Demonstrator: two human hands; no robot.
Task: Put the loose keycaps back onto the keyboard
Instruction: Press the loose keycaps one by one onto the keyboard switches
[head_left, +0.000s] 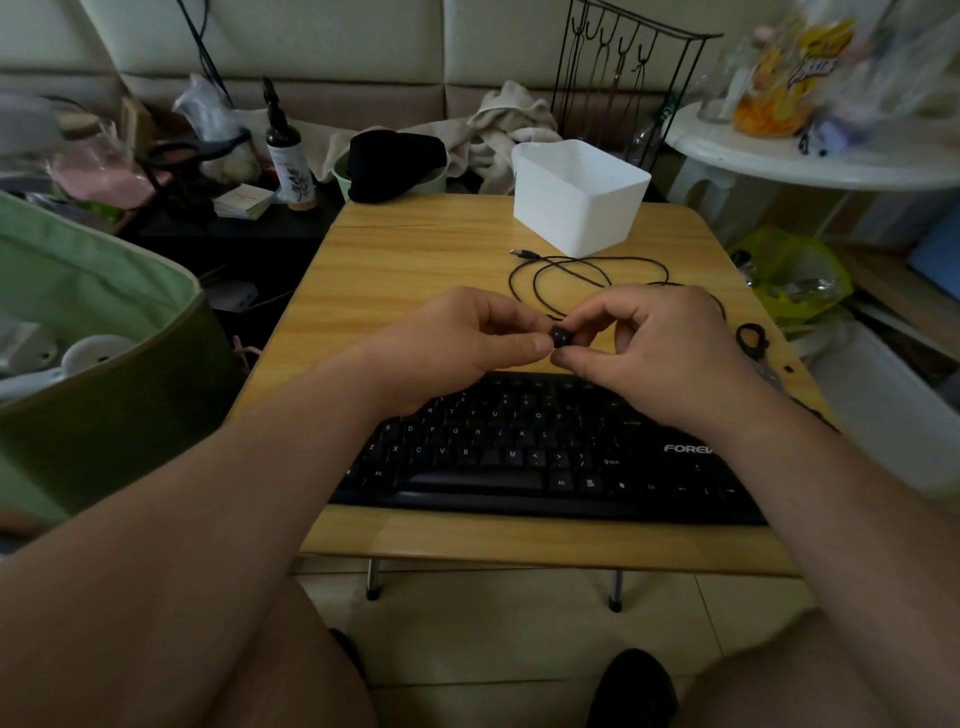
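Note:
A black keyboard (519, 457) lies along the near edge of the small wooden table (395, 260). Above its top row, my left hand (457, 338) and my right hand (660, 348) meet fingertip to fingertip. Between them sits one small black keycap (560, 336), pinched by thumb and forefinger of both hands. My wrists hide the keyboard's upper corners. A few tiny dark pieces (788, 369) lie by the table's right edge; they may be keycaps, but I cannot tell.
A white plastic bin (576, 202) stands at the table's back right, with the keyboard's black cable (587, 275) coiled in front of it. Black-handled scissors (750, 338) lie at the right edge. A green fabric bag (93, 332) is on the left, a white round table (810, 156) on the right.

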